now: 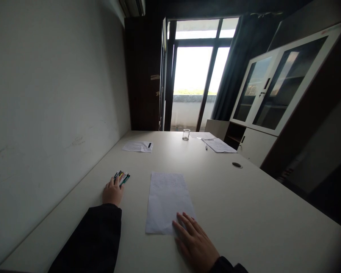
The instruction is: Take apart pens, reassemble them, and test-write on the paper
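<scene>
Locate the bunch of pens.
In the head view, the pens lie on the left side of the table, at the left hand, left of the nearest sheet of paper.

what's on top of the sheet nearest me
Your right hand covers the lower right corner of the sheet, so anything written there is hidden. Rows of writing show near the top.
</scene>
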Tool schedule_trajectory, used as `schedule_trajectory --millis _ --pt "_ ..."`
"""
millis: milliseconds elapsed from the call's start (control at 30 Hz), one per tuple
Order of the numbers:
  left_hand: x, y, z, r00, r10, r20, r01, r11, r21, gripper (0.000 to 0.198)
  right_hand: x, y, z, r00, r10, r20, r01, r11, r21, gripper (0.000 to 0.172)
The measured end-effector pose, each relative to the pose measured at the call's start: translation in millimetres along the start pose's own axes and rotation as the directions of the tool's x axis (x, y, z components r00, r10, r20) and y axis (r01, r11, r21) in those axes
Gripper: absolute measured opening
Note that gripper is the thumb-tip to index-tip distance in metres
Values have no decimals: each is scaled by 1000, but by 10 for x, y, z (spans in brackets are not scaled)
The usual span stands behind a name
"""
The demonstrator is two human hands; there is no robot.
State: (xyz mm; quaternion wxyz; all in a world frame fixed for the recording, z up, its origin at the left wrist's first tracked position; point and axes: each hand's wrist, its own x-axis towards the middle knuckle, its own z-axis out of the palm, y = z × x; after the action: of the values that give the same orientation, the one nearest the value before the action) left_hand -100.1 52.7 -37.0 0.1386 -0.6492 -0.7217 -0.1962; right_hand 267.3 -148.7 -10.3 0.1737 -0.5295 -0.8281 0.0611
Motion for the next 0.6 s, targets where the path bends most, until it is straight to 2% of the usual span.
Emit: schedule_trajectory --millis 167,367,600 --pt "3 -4 17 1000 -1 -28 1 1000 -11 48 2 31 24 1000 -24 4 24 998 -49 45" --pt "15 -33 34 998 22 -57 -24 999 -38 47 0 76 71 995 -86 -48 80 990 -115 45" --pt "18 -78 46 987 118 -111 -128 987 -93 49 15 63 73 994 -87 -66 76 984 -161 43"
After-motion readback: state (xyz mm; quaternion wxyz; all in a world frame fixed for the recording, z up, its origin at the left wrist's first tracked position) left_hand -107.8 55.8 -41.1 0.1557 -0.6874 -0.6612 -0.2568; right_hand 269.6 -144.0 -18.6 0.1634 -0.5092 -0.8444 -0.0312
